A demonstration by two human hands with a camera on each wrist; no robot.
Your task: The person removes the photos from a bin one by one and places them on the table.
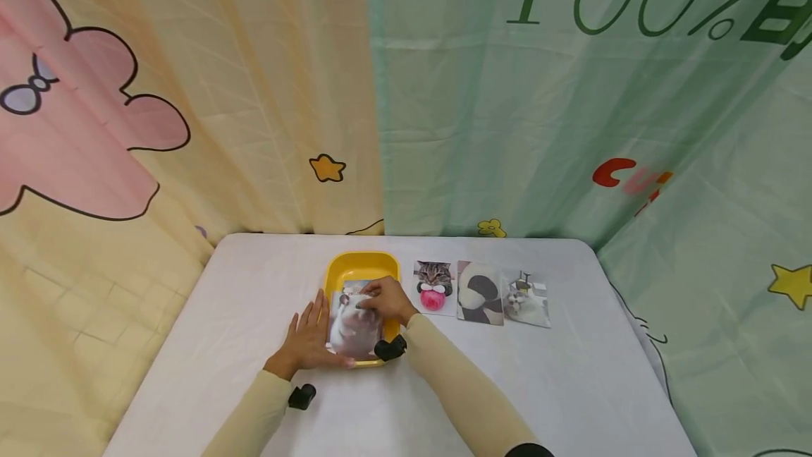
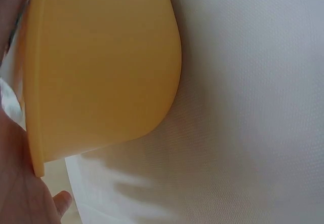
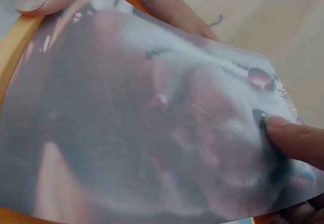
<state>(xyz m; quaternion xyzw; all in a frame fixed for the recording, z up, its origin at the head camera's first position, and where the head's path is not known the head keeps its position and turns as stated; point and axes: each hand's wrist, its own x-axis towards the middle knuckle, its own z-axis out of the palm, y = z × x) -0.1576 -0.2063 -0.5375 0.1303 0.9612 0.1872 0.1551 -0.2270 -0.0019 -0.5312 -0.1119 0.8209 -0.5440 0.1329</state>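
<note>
A glossy photo card [image 1: 354, 333] showing a pale, mouse-like animal lies tilted over the yellow tray [image 1: 361, 257]. My right hand [image 1: 390, 300] pinches the card near its far edge. In the right wrist view its thumb [image 3: 301, 139] presses on the printed face, with fingers underneath. My left hand [image 1: 309, 342] spreads its straight fingers along the tray's left side, the thumb at the front rim. The left wrist view shows the tray's outer wall [image 2: 106, 67] beside the palm [image 2: 20, 198]. A bluish strip of another picture shows behind the card; the rest is hidden.
Right of the tray, a cat card with a pink ball [image 1: 434, 288], a black-and-white animal card [image 1: 480, 293] and a grey-white cat card [image 1: 528, 302] lie in a row on the white table [image 1: 571, 386]. Printed curtains [image 1: 444, 125] hang behind the table.
</note>
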